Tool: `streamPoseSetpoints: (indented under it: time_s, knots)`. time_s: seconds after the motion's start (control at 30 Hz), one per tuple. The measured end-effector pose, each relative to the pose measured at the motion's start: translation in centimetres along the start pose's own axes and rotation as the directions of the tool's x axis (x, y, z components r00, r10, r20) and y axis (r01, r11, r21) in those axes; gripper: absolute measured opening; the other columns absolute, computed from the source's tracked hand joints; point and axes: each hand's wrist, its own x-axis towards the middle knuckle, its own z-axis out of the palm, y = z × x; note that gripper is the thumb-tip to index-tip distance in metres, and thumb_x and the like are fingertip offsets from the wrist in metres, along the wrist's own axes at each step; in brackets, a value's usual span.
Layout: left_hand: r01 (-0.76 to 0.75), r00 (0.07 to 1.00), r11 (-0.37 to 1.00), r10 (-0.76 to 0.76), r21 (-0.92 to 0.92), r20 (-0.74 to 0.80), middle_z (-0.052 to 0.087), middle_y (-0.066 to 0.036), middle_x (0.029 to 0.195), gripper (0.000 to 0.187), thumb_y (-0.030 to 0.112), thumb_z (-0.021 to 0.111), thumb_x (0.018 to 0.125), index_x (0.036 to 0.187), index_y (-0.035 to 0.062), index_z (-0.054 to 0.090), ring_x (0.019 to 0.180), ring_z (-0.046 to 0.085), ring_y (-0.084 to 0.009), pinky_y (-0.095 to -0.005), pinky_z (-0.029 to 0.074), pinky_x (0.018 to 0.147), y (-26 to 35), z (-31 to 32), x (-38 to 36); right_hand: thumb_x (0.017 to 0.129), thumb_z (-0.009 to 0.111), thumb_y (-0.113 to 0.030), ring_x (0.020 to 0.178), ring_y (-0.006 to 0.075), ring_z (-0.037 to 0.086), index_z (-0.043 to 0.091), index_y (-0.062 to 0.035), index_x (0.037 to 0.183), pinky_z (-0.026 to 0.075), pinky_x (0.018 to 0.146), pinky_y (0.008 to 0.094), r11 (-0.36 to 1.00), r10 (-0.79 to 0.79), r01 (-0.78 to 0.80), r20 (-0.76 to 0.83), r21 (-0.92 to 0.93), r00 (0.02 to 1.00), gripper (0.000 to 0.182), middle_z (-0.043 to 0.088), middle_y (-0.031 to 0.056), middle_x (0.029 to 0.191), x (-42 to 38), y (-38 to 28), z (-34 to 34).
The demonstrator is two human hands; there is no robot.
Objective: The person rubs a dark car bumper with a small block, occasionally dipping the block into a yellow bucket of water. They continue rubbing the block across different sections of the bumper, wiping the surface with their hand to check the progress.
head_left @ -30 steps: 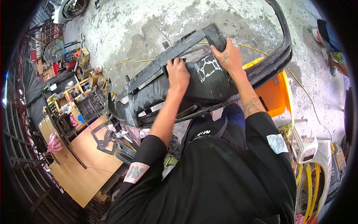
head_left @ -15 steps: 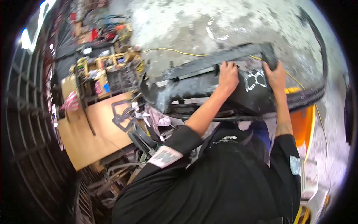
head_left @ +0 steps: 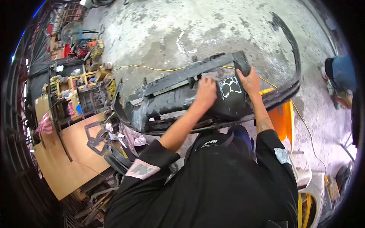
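A large black bumper-like car part lies across the space in front of me, with a long curved strip rising at its right end. White outline marks show on its dark surface between my hands. My left hand grips an inner edge near the middle, fingers curled over it. My right hand is wrapped round the raised corner at the right, thumb on the near side. Both hands are closed on the same part.
A brown board is at the left, below shelves of tools and parts. A yellow cable crosses the concrete floor. An orange container and a white chair are at the right. Another person's leg shows at the far right.
The view has swung, so the part, hands and shelves appear further left. Another person's leg has come into view at the right. Both hands keep their hold.
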Motion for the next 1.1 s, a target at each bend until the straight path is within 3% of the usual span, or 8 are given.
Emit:
streamPoseSetpoints:
  time_s: [0.2, 0.3, 0.5, 0.6, 0.77, 0.87, 1.0, 1.1]
  knots:
    - [0.031, 0.974, 0.999, -0.027, 0.012, -0.223, 0.071, -0.018, 0.111, 0.024, 0.0, 0.061, 0.084, 0.105, -0.0046, 0.072, 0.101, 0.058, -0.04, -0.0496, 0.049, 0.089, 2.6, 1.7, -0.9, 0.087, 0.078, -0.051, 0.104, 0.0506, 0.07, 0.061, 0.0064, 0.122, 0.055, 0.091, 0.054, 0.997, 0.004, -0.009, -0.057, -0.077, 0.998, 0.069, 0.072, 0.0343, 0.107, -0.7, 0.2, -0.2]
    - [0.025, 0.998, 0.999, -0.027, -0.031, -0.06, 0.069, -0.019, 0.115, 0.024, 0.0, 0.062, 0.084, 0.106, -0.0052, 0.072, 0.103, 0.058, -0.0407, -0.0502, 0.048, 0.088, -0.8, 0.1, 0.9, 0.086, 0.077, -0.057, 0.104, 0.0517, 0.069, 0.062, 0.0065, 0.126, 0.056, 0.089, 0.052, 0.997, 0.054, -0.053, 0.024, -0.061, 0.998, 0.077, 0.071, 0.0361, 0.108, 0.0, -0.3, 0.4]
    - [0.05, 0.974, 0.999, -0.051, -0.012, -0.222, 0.068, -0.021, 0.114, 0.018, -0.001, 0.057, 0.087, 0.101, -0.0035, 0.069, 0.097, 0.057, -0.0437, -0.0513, 0.046, 0.087, 1.6, 0.9, 0.2, 0.086, 0.077, -0.056, 0.107, 0.0512, 0.069, 0.06, 0.0086, 0.128, 0.055, 0.091, 0.0512, 0.997, 0.036, -0.035, 0.016, -0.065, 0.999, 0.079, 0.07, 0.0374, 0.111, 0.0, -0.2, 0.0]
    - [0.12, 0.987, 0.992, -0.115, -0.035, 0.114, 0.064, -0.021, 0.118, 0.032, -0.002, 0.062, 0.08, 0.109, -0.0089, 0.069, 0.109, 0.055, -0.0412, -0.051, 0.048, 0.092, -1.9, -0.3, 2.1, 0.086, 0.077, -0.056, 0.106, 0.0507, 0.069, 0.06, 0.0083, 0.127, 0.055, 0.09, 0.0514, 0.998, 0.044, -0.043, 0.03, -0.035, 0.999, 0.078, 0.071, 0.0366, 0.11, -0.2, -0.1, 0.1]
    - [-0.001, 0.981, 0.999, 0.012, 0.054, -0.196, 0.069, -0.022, 0.116, 0.027, 0.0, 0.062, 0.08, 0.104, -0.0044, 0.072, 0.1, 0.057, -0.0417, -0.0487, 0.047, 0.089, 2.3, 1.8, -0.8, 0.086, 0.077, -0.056, 0.104, 0.0516, 0.069, 0.06, 0.0077, 0.119, 0.055, 0.089, 0.0535, 0.999, 0.02, -0.019, 0.029, -0.027, 0.999, 0.073, 0.071, 0.0362, 0.106, -0.1, -0.4, -0.2]
    - [0.038, 0.999, 0.999, -0.038, -0.03, 0.004, 0.069, -0.022, 0.119, 0.025, -0.002, 0.062, 0.082, 0.104, -0.0051, 0.073, 0.099, 0.057, -0.0421, -0.0501, 0.047, 0.086, -1.2, 1.0, 2.0, 0.086, 0.077, -0.055, 0.103, 0.0517, 0.069, 0.06, 0.0085, 0.12, 0.055, 0.087, 0.0535, 0.999, 0.051, -0.051, 0.051, -0.008, 0.997, 0.074, 0.071, 0.0364, 0.106, -0.3, -0.6, -0.5]
    - [0.032, 0.981, 0.998, -0.022, 0.048, -0.193, 0.069, -0.023, 0.119, 0.023, -0.002, 0.06, 0.085, 0.104, -0.0059, 0.073, 0.1, 0.057, -0.0419, -0.0504, 0.047, 0.088, 2.8, 2.0, 0.4, 0.087, 0.077, -0.053, 0.098, 0.0515, 0.07, 0.06, 0.0082, 0.115, 0.056, 0.084, 0.0536, 1.0, -0.004, 0.004, -0.004, -0.001, 1.0, 0.069, 0.072, 0.035, 0.1, -0.1, -0.5, -0.3]
    - [-0.023, 0.999, 0.999, 0.021, -0.048, -0.026, 0.069, -0.024, 0.119, 0.024, -0.001, 0.06, 0.086, 0.105, -0.007, 0.072, 0.102, 0.058, -0.0432, -0.0525, 0.047, 0.09, 0.5, 0.3, 1.0, 0.087, 0.078, -0.053, 0.097, 0.0518, 0.07, 0.06, 0.0077, 0.113, 0.055, 0.083, 0.0543, 1.0, 0.005, -0.005, 0.019, 0.003, 1.0, 0.068, 0.072, 0.0349, 0.099, -0.4, -0.4, -0.5]
